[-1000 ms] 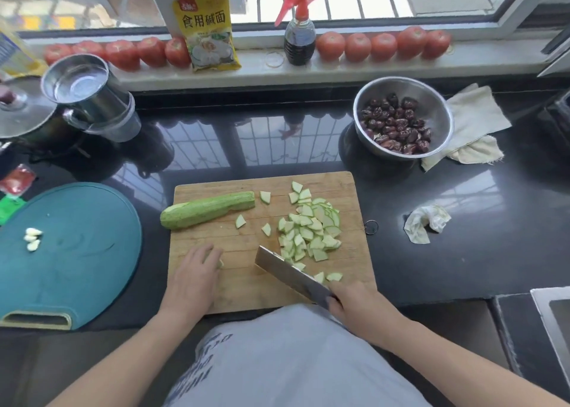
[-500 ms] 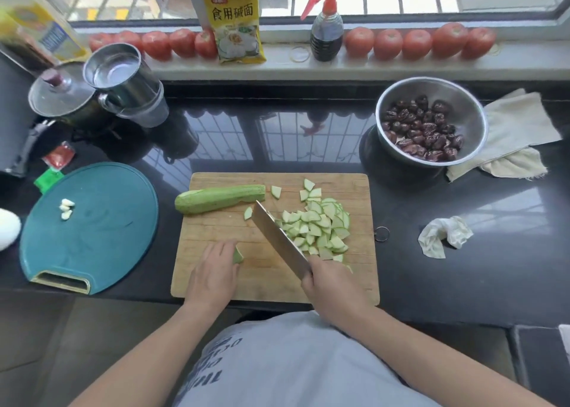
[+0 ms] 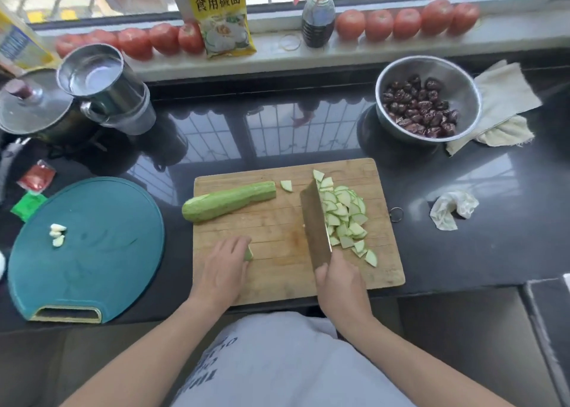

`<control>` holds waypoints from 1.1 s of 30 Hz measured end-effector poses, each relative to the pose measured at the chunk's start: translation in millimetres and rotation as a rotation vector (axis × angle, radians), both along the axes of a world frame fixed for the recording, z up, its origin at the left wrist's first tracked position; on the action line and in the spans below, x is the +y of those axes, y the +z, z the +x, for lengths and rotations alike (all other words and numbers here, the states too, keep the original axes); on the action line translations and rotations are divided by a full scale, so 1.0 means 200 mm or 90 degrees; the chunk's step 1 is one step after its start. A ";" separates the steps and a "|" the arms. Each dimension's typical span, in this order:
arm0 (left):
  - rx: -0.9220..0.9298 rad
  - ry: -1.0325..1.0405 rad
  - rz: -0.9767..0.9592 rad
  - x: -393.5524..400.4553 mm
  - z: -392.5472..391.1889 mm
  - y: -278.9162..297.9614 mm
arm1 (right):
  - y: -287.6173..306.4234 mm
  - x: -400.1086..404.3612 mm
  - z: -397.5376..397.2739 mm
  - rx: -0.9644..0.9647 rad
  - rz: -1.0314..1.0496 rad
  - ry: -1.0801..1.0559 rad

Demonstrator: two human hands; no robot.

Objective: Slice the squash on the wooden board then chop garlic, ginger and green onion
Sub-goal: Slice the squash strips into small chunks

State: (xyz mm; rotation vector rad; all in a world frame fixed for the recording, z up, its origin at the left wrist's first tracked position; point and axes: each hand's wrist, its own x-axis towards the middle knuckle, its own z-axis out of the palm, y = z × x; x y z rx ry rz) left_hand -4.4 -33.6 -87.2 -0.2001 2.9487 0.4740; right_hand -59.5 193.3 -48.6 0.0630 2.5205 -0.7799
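Observation:
On the wooden board lies a long piece of green squash at the back left. A heap of squash slices covers the right side. My right hand grips the handle of a cleaver, whose blade stands on the board against the heap's left edge. My left hand rests on the board's near left part, its fingers over a small squash end piece. Peeled garlic cloves lie on the teal board at the left.
A steel bowl of red dates stands at the back right beside a cloth. A crumpled tissue lies right of the board. A steel cup and a lidded pot stand at the back left. Tomatoes line the sill.
The cleaver has swung from the board's near edge up across it, pushing loose slices right into the heap. My left hand stays on the small end piece.

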 end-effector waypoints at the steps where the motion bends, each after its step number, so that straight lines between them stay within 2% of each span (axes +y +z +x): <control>1: 0.019 -0.022 -0.006 0.01 -0.02 0.01 | 0.01 -0.01 0.00 0.005 -0.006 -0.021; 8: 0.008 -0.054 -0.022 -0.04 0.00 0.00 | -0.01 -0.35 -0.12 0.066 -0.014 -0.033; 12: -0.029 -0.054 -0.051 -0.11 0.04 -0.02 | -0.06 -0.45 -0.19 0.037 -0.005 -0.063; 20: -0.019 -0.083 -0.009 -0.06 -0.03 -0.08 | -0.09 -0.21 -0.17 0.048 0.031 -0.138; 25: -0.060 -0.085 0.007 -0.05 -0.08 -0.06 | 0.01 -0.06 -0.18 0.060 -0.010 -0.018; 27: -0.016 -0.040 0.061 -0.09 -0.08 0.00 | 0.06 0.03 -0.19 0.078 -0.012 0.053; 29: 0.104 0.002 0.104 -0.12 -0.11 0.08 | 0.12 0.14 -0.20 0.082 -0.031 0.112; 31: 0.245 0.057 0.154 -0.09 -0.19 0.17 | 0.16 0.25 -0.22 0.087 0.003 0.155; 33: 0.311 0.047 0.205 0.04 -0.29 0.24 | 0.18 0.34 -0.24 0.100 0.074 0.189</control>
